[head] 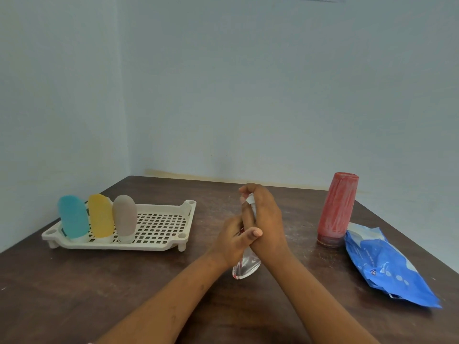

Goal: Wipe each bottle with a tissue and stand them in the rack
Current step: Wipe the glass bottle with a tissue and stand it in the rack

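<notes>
Inside the curled fingers of left hand and right hand, clear bottle, lower end exposed.

The rack sits on the table at the left. In its left half stand the left bottle, middle bottle and right bottle, side by side. Right of the rack, mid-table, the left grip and, higher, the right grip hold the tilted held bottle. At the right rear stands the tall bottle, with the pack just beside it, nearer and further right.
</notes>
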